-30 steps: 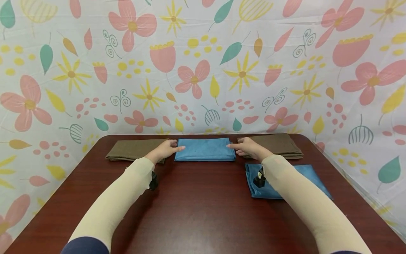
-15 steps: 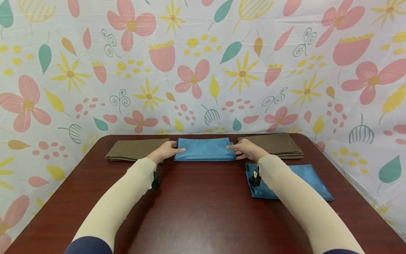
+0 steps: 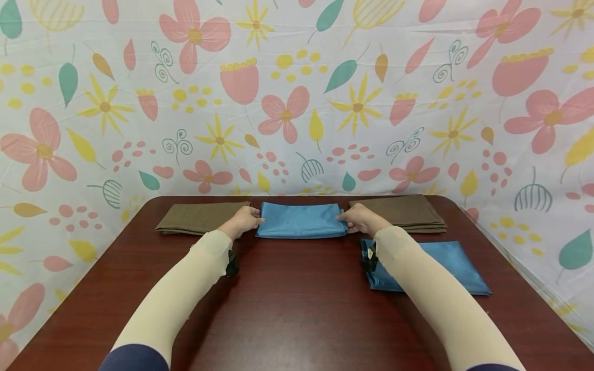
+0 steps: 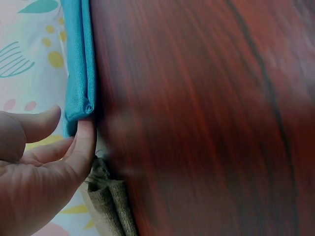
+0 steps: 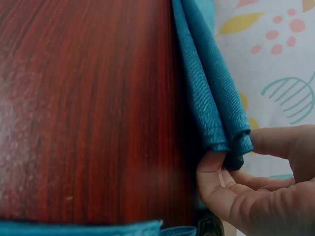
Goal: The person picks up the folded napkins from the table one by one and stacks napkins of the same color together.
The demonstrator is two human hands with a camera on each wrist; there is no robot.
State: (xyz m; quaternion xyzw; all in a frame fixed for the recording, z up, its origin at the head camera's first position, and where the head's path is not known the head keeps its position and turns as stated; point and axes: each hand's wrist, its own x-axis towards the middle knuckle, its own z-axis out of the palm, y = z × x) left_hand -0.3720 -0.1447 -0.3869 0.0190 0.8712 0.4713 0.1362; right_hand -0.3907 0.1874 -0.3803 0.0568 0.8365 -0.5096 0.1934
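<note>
A folded blue cloth (image 3: 299, 221) lies crosswise at the far side of the table, its middle sagging slightly between the hands. At its left end, my left hand (image 3: 247, 219) has its fingertips tucked under the fold, as the left wrist view shows; the thumb (image 4: 47, 123) is close to the edge there. My right hand (image 3: 366, 219) grips the right end, with thumb on one side and fingers (image 5: 214, 179) under the layers. The cloth's layered edge (image 5: 209, 88) shows in the right wrist view. Parts of the fingers are hidden by the cloth.
A folded brown cloth (image 3: 195, 216) lies left of the blue one, and another brown folded cloth (image 3: 403, 211) lies right of it. A second blue folded cloth (image 3: 457, 265) lies under the right forearm. Behind the dark wooden table (image 3: 297, 299) hangs a floral curtain (image 3: 297, 103).
The left thumb has drawn back from the top of the blue cloth to its edge. The cloth's ends have risen slightly, and it has shifted a little nearer.
</note>
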